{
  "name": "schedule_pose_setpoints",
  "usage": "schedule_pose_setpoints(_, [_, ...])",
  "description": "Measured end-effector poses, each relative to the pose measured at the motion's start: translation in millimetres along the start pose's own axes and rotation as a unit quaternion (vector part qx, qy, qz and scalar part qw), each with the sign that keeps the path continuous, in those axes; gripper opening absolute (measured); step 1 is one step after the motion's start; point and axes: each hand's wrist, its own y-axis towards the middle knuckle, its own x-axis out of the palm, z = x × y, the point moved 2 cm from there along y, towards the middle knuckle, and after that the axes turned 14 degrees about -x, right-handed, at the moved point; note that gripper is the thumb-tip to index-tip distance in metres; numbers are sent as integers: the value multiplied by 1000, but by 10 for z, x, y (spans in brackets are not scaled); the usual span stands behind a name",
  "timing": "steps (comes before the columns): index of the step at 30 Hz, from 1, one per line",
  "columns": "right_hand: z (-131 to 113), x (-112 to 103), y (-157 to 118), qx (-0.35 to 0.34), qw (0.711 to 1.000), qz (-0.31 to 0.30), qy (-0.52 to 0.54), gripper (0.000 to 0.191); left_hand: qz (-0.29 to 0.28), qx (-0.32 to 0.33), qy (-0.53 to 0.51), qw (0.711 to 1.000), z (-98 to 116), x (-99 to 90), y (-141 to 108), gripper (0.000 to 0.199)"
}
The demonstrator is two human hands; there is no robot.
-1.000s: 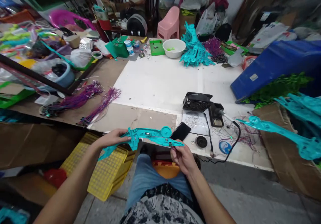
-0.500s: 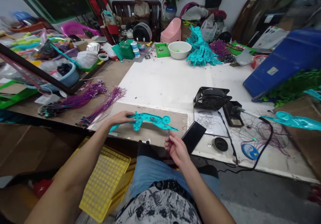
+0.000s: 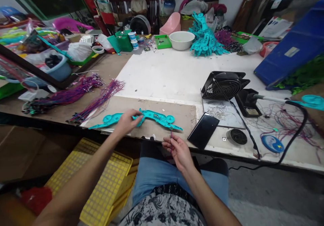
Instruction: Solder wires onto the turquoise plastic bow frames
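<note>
A long turquoise plastic part (image 3: 158, 117) with curved, pointed ends lies along the front edge of the table. My left hand (image 3: 128, 122) is at its middle, fingers and thumb bent round it and hiding a stretch of it. A small dark component shows in a slot right of that hand. Below the part's right end, my right hand (image 3: 179, 149) pinches thin purple-red wires (image 3: 171, 133) that run up to that tip. Whether the wires are fixed there is too small to tell.
Bundles of purple-red wires (image 3: 98, 101) lie left. To the right are a phone (image 3: 204, 130), a black fan (image 3: 225, 85), a soldering iron (image 3: 270, 99) in its stand and a round tin (image 3: 237, 136). Turquoise parts (image 3: 206, 42) are piled at the back beside a white bowl (image 3: 181, 41).
The turquoise part has turned and lies flatter, with its left half now showing. My left hand has moved right, towards its middle. My right hand keeps the wires near the right tip.
</note>
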Motion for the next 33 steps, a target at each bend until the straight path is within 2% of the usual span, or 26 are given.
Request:
schedule_pose_setpoints(1, [12, 1, 0, -7, 1000, 0, -2, 44, -49, -25, -43, 998, 90, 146, -158, 37])
schedule_pose_setpoints(3, [32, -3, 4, -23, 1000, -3, -18, 44, -156, -83, -140, 974, 264, 477, -431, 38])
schedule_pose_setpoints(5, [34, -16, 3, -47, 996, -23, -69, 42, -197, -135, -208, 948, 396, 784, -583, 44])
schedule_pose_setpoints(7, [-13, -33, -16, -111, 973, -72, -187, 33, -197, -168, -253, 932, 472, 1023, -606, 45])
schedule_pose_setpoints(8, [-60, -37, -36, -157, 945, -109, -267, 28, -187, -177, -269, 928, 493, 1109, -585, 42])
schedule_pose_setpoints(9, [-120, -35, -60, -205, 902, -150, -350, 24, -174, -183, -284, 925, 506, 1172, -556, 38])
schedule_pose_setpoints(11, [-275, -29, -99, -292, 791, -207, -496, 24, -148, -180, -307, 923, 524, 1240, -504, 28])
schedule_pose_setpoints(12, [-369, -29, -100, -330, 737, -210, -551, 25, -139, -178, -317, 921, 533, 1251, -490, 26])
schedule_pose_setpoints(15, [-655, -47, 15, -417, 596, -150, -669, 26, -140, -204, -355, 902, 562, 1247, -509, 25])
schedule_pose_setpoints(17, [-764, -71, 175, -419, 531, -150, -721, 26, -151, -241, -381, 880, 584, 1239, -547, 26])
schedule_pose_setpoints(18, [-784, -86, 263, -405, 514, -169, -738, 24, -157, -253, -390, 871, 597, 1239, -565, 27])
schedule_pose_setpoints(20, [-784, -115, 406, -381, 509, -206, -744, 20, -159, -264, -403, 862, 621, 1243, -593, 29])
schedule_pose_setpoints(21, [-777, -126, 452, -379, 521, -215, -734, 19, -153, -263, -411, 860, 630, 1247, -603, 30])
schedule_pose_setpoints(24, [-769, -135, 484, -401, 583, -212, -674, 18, -116, -254, -432, 857, 638, 1263, -637, 33])
schedule_pose_setpoints(26, [-774, -128, 451, -412, 607, -210, -646, 17, -90, -248, -433, 862, 631, 1270, -676, 35])
schedule_pose_setpoints(28, [-773, -115, 404, -418, 601, -216, -646, 17, -66, -239, -426, 870, 628, 1262, -724, 36])
schedule_pose_setpoints(30, [-755, -99, 362, -421, 578, -223, -662, 18, -47, -231, -420, 876, 642, 1235, -769, 38])
schedule_pose_setpoints(32, [-724, -85, 332, -424, 562, -228, -673, 18, -44, -236, -432, 869, 678, 1197, -802, 37])
schedule_pose_setpoints(33, [-706, -79, 322, -425, 561, -230, -673, 18, -51, -247, -451, 856, 702, 1179, -814, 37])
